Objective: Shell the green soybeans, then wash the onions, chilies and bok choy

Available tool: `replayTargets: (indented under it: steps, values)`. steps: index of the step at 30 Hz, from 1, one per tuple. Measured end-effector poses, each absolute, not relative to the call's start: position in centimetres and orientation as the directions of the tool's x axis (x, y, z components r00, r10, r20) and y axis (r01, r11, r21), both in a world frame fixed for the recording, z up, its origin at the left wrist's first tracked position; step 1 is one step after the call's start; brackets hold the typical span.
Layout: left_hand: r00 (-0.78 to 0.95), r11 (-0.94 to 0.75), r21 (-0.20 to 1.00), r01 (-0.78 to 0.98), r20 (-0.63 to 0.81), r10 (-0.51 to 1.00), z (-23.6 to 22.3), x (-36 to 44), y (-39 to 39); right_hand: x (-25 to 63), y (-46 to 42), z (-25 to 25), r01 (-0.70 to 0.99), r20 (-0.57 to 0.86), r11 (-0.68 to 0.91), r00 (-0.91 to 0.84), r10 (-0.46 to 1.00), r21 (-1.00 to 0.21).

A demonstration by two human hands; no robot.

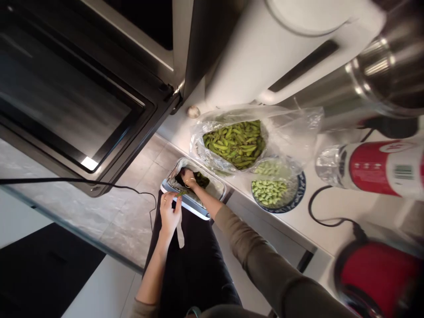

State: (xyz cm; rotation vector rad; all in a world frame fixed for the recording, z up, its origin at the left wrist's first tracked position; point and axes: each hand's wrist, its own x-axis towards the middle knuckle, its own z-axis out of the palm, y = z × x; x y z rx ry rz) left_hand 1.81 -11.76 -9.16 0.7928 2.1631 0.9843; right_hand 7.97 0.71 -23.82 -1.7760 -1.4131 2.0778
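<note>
1 red-and-white package (392, 168) on pale counter (316, 232); black cord (327, 225), red appliance (374, 271) near; steel vessel (386, 62); dark glass door (66, 92).

Green pods (236, 145), pale green beans (270, 192), blue patterned dish (301, 187), olive-brown sleeve (258, 251)

My right grip (189, 177): fingertips hidden inside bin (195, 206). Oven door (66, 88) cut by left edge. Red appliance (374, 274) blurred.
</note>
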Motion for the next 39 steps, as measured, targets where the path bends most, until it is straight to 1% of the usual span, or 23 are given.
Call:
replayTargets:
  steps: [3, 5, 7, 8, 10, 12, 13, 15, 17, 19, 21, 23, 26, 28, 30, 32, 34, 36, 37, 39]
  values:
    - [-0.647, 0.561, 0.816, 0.142, -0.352, 0.676, -8.5, 1.3, -11.0, 9.1, 1.2, -19.5, 0.414, -0.858, -0.751, -0.241, 0.453, -0.514]
    - [-0.656, 0.561, 0.826, 0.055, -0.394, 0.644, -7.6, 0.9, -10.2, 10.3, 1.3, -15.3, 0.37, -0.861, -0.78, -0.28, 0.425, -0.506]
    - [-0.635, 0.523, 0.852, 0.023, -0.392, 0.666, -6.4, 0.5, -9.1, 11.5, 1.5, -10.8, 0.288, -0.844, -0.811, -0.353, 0.404, -0.509]
    - [-0.614, 0.493, 0.869, 0.039, -0.368, 0.698, -5.7, 0.3, -8.5, 12.0, 1.5, -8.6, 0.214, -0.828, -0.84, -0.402, 0.39, -0.499]
    - [-0.549, 0.415, 0.901, 0.127, -0.285, 0.786, -4.1, -0.1, -7.3, 12.4, 1.5, -5.0, 0.055, -0.789, -0.893, -0.494, 0.364, -0.447]
    - [-0.463, 0.318, 0.914, 0.254, -0.174, 0.869, -2.5, -0.3, -6.0, 12.1, 1.5, -2.4, -0.036, -0.769, -0.909, -0.52, 0.373, -0.416]
    - [-0.417, 0.264, 0.912, 0.315, -0.118, 0.901, -1.8, -0.4, -5.4, 11.9, 1.4, -1.5, -0.048, -0.77, -0.895, -0.492, 0.407, -0.443]
    - [-0.334, 0.174, 0.894, 0.412, -0.029, 0.942, -0.7, -0.5, -4.3, 11.3, 1.4, -0.3, -0.059, -0.757, -0.839, -0.4, 0.516, -0.541]
    - [-0.287, 0.117, 0.866, 0.486, 0.032, 0.957, 0.1, -0.6, -3.3, 10.9, 1.4, 0.3, -0.078, -0.715, -0.771, -0.323, 0.619, -0.632]
    - [-0.253, 0.067, 0.83, 0.554, 0.092, 0.963, 0.5, -0.7, -2.2, 10.6, 1.4, 0.4, -0.107, -0.675, -0.714, -0.254, 0.693, -0.692]
    - [-0.192, -0.012, 0.781, 0.625, 0.169, 0.967, 0.8, -0.7, -1.2, 10.1, 1.4, 0.2, -0.141, -0.638, -0.649, -0.118, 0.761, -0.747]
    - [-0.09, -0.118, 0.716, 0.688, 0.245, 0.965, 1.0, -0.6, -0.5, 9.5, 1.5, -0.3, -0.182, -0.62, -0.605, 0.04, 0.784, -0.776]
    - [0.117, -0.294, 0.631, 0.718, 0.306, 0.945, 1.0, -0.3, -0.5, 9.1, 1.9, -1.2, -0.288, -0.66, -0.6, 0.201, 0.724, -0.746]
    - [0.243, -0.37, 0.634, 0.679, 0.281, 0.928, 0.6, -0.3, -1.0, 9.4, 2.3, -1.8, -0.361, -0.717, -0.626, 0.231, 0.658, -0.691]
    - [0.32, -0.364, 0.67, 0.647, 0.196, 0.927, -0.2, -0.8, -1.3, 10.1, 2.3, -2.3, -0.409, -0.778, -0.672, 0.188, 0.6, -0.617]
    - [0.341, -0.287, 0.69, 0.665, 0.061, 0.938, -1.3, -1.7, -1.1, 10.9, 1.8, -2.7, -0.436, -0.816, -0.718, 0.073, 0.573, -0.543]
    - [0.345, -0.191, 0.68, 0.708, -0.097, 0.934, -2.3, -2.6, -0.4, 11.4, 1.1, -3.2, -0.441, -0.831, -0.754, -0.031, 0.555, -0.487]
    - [0.37, -0.147, 0.679, 0.719, -0.196, 0.908, -3.0, -3.2, 0.3, 11.5, 0.3, -3.8, -0.414, -0.835, -0.775, -0.061, 0.546, -0.477]
    - [0.399, -0.156, 0.692, 0.704, -0.204, 0.894, -3.1, -3.4, 0.6, 11.4, 0.0, -4.1, -0.381, -0.837, -0.784, -0.047, 0.545, -0.489]
    - [0.458, -0.211, 0.728, 0.652, -0.157, 0.875, -3.2, -3.4, 1.0, 11.2, -0.4, -4.6, -0.302, -0.836, -0.798, -0.007, 0.548, -0.521]
